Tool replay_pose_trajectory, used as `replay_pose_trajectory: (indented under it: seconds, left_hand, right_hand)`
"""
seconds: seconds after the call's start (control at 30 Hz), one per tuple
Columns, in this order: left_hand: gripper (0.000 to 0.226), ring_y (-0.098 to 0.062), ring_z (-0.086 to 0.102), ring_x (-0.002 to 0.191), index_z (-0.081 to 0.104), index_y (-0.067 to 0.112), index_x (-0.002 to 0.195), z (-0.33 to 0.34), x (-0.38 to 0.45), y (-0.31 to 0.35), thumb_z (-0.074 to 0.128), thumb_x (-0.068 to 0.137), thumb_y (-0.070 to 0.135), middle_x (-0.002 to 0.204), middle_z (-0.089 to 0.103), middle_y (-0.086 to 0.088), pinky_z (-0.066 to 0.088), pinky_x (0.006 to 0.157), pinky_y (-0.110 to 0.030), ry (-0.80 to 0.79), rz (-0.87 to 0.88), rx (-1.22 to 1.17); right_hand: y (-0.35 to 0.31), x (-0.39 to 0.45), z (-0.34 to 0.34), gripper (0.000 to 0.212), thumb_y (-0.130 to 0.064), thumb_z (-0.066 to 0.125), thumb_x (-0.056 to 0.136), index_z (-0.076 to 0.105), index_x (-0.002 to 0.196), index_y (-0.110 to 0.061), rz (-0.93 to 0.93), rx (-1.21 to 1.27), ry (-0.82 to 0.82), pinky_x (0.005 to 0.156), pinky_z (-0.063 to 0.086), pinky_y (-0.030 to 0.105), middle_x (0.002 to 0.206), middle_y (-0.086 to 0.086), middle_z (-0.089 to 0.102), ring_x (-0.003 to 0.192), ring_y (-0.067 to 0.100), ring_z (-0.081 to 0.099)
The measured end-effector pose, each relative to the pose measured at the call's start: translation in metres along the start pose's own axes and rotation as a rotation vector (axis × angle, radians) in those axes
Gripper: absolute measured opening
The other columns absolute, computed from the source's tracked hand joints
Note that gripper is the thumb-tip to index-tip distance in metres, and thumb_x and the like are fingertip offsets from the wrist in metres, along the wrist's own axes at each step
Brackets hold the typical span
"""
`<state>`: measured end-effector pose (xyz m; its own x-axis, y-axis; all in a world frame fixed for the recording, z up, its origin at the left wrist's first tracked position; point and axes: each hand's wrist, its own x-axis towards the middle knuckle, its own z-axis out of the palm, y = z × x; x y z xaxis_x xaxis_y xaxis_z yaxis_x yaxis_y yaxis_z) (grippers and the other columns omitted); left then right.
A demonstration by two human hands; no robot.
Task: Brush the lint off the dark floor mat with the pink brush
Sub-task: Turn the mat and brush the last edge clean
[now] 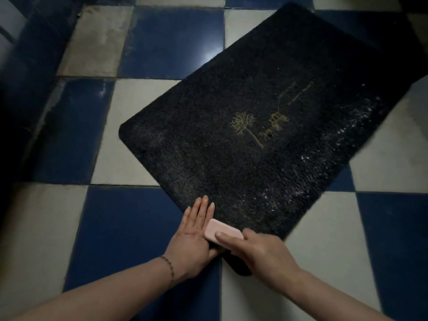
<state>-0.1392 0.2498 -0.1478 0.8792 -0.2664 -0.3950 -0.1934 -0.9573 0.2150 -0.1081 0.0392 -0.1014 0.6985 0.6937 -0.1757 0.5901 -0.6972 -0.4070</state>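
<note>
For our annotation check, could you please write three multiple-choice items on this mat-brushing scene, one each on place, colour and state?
1. Where is the pink brush? A mat's near corner; B mat's far end; C on bare tiles.
2. The floor tiles are: A red and grey; B blue and white; C all green.
3. The left hand is: A flat, fingers straight; B a fist; C holding the brush.

Key: A, the right hand grips it on the dark floor mat nearest the person; B, a checkerboard; A, it presses the mat's edge.

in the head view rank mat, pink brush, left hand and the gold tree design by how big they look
1. mat, by far the largest
2. left hand
3. pink brush and gold tree: look about alike, and the right hand covers part of the brush, so no ranking
</note>
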Motion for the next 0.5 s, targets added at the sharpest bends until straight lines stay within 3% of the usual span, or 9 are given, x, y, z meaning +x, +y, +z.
replay_pose_trajectory:
  seconds: [0.1,0.3,0.4,0.5]
  left_hand:
    - [0.098,-0.028,0.014,0.146,0.022,0.003,0.152,0.003,0.001,0.001,0.031,0.083,0.072,0.158,0.019,-0.019,0.015,0.111,-0.042,0.024,-0.043,0.053]
    - [0.096,-0.028,0.017,0.145,0.022,0.001,0.151,0.004,0.001,0.001,0.028,0.085,0.072,0.157,0.020,-0.020,0.015,0.111,-0.043,0.052,-0.041,0.075]
    - [0.095,-0.030,0.018,0.144,0.026,0.001,0.149,0.005,0.002,0.001,0.028,0.084,0.072,0.156,0.022,-0.020,0.015,0.110,-0.043,0.071,-0.043,0.073]
    - [0.095,-0.029,0.020,0.144,0.028,0.001,0.148,0.006,0.003,0.002,0.030,0.083,0.071,0.155,0.027,-0.022,0.017,0.110,-0.044,0.097,-0.037,0.078]
  right_hand:
    - [0.022,0.009,-0.006,0.050,-0.042,0.048,0.083,0.040,0.130,-0.053,-0.007,-0.060,0.000,0.038,0.037,0.026,0.070,-0.006,0.049,0.047,0.017,0.054]
    - [0.079,0.024,-0.027,0.050,-0.040,0.057,0.088,0.038,0.132,-0.054,0.237,0.031,0.198,0.050,0.045,0.030,0.074,-0.006,0.052,0.063,0.019,0.060]
    - [0.069,0.021,-0.028,0.049,-0.040,0.058,0.087,0.041,0.131,-0.052,0.236,0.023,0.209,0.048,0.044,0.031,0.073,-0.005,0.052,0.061,0.021,0.059]
    - [0.039,0.003,-0.024,0.044,-0.047,0.043,0.087,0.042,0.131,-0.049,0.183,0.029,0.171,0.041,0.042,0.029,0.071,-0.005,0.051,0.055,0.020,0.057]
